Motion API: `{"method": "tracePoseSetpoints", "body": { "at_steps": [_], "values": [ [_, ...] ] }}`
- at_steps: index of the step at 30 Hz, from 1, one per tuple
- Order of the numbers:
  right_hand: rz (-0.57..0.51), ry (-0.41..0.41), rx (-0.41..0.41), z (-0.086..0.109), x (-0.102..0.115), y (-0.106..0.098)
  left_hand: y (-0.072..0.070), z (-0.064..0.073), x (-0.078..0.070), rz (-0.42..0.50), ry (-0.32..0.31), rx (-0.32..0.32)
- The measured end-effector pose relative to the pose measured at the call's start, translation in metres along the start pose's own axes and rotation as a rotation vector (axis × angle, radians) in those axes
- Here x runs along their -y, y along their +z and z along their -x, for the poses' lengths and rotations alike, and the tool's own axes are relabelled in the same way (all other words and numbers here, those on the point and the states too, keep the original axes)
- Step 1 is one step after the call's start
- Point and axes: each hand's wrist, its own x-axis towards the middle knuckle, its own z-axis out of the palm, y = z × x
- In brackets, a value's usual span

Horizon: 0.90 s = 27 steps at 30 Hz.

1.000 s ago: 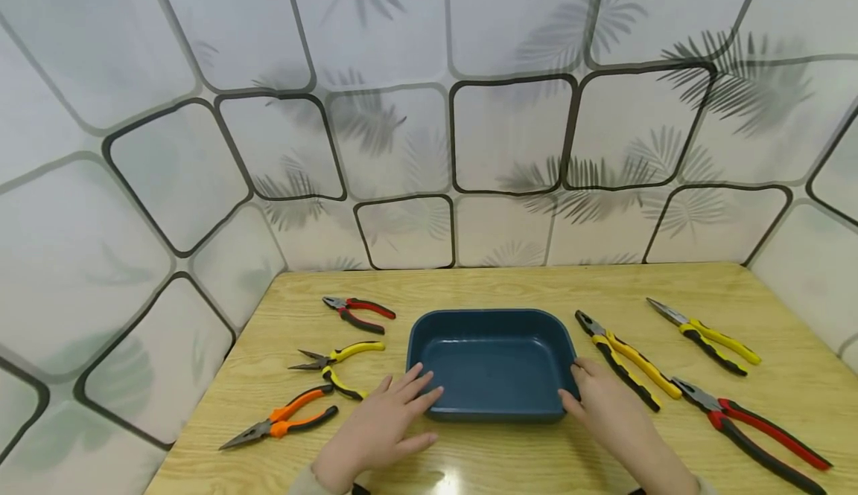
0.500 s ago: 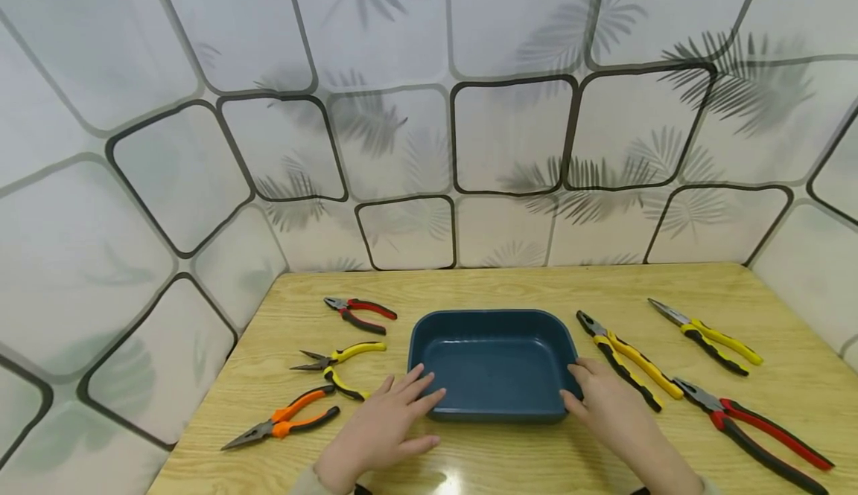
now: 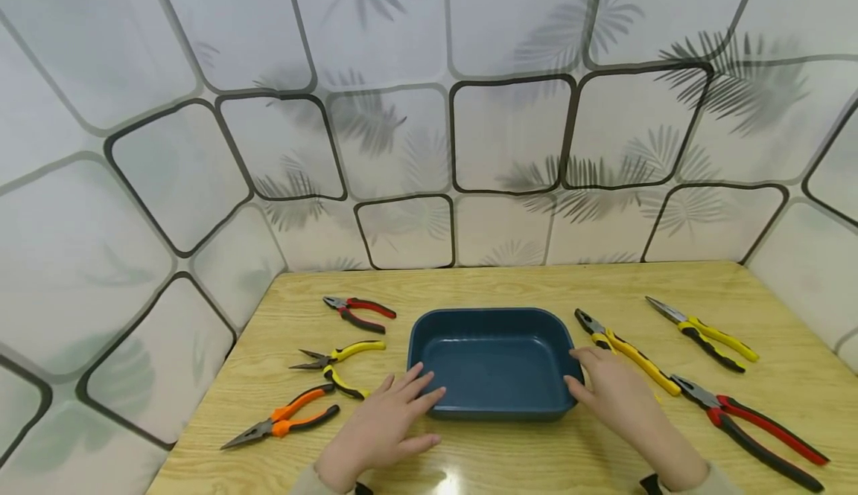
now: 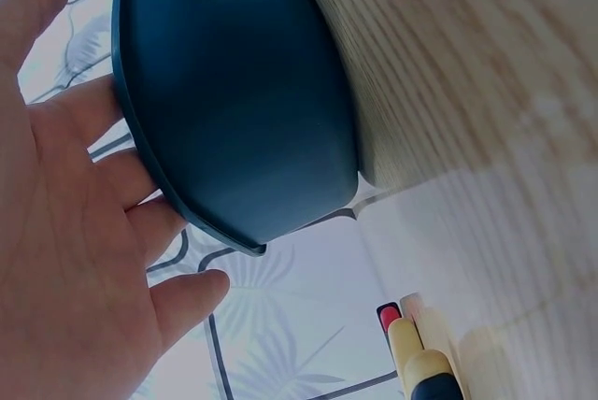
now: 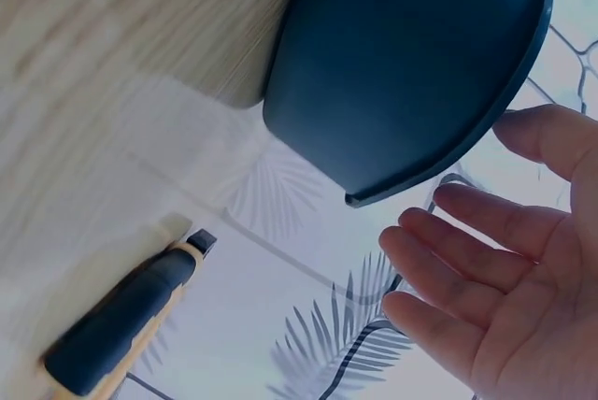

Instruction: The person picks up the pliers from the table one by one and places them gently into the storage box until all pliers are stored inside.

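Note:
A dark blue rectangular dish [image 3: 496,376] sits in the middle of the wooden table. My left hand [image 3: 385,424] lies at its near left corner, fingers straight and spread over the rim; in the left wrist view the fingertips reach the rim of the dish [image 4: 234,92]. On the opposite side is my right hand [image 3: 620,391], loosely spread. Its thumb [image 5: 533,134] is right at the rim in the right wrist view, while the other fingers [image 5: 467,260] stand apart from the wall. Below it, yellow-and-black combination pliers [image 3: 637,361] are partly covered by the hand.
Left of the dish lie red-and-black pliers [image 3: 358,313], yellow needle-nose pliers [image 3: 335,361] and orange needle-nose pliers [image 3: 281,417]. Far right are yellow-and-black long-nose pliers [image 3: 704,335] and large red-handled pliers [image 3: 751,428]. A patterned wall covering [image 3: 512,138] rises behind the table.
My right hand has loosened at the rim and shifted slightly right, now covering more of the yellow-and-black pliers. The left hand and the dish look the same.

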Motion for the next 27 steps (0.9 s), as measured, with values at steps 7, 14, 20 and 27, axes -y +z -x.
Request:
{"method": "tracePoseSetpoints", "body": {
  "at_steps": [7, 14, 20, 27],
  "values": [
    [0.034, 0.007, 0.002, -0.004, -0.013, -0.001, 0.000, -0.001, 0.000, 0.000, 0.002, -0.006],
    [0.063, 0.054, 0.043, -0.002, -0.021, -0.006, 0.002, -0.001, 0.001, -0.014, 0.009, -0.009],
    [0.092, 0.042, 0.060, -0.004, -0.029, -0.009, 0.002, -0.001, 0.001, -0.007, 0.008, -0.005],
    [0.104, 0.021, 0.075, -0.006, -0.043, -0.008, 0.001, 0.000, 0.001, -0.016, 0.022, -0.015]
  ]
}}
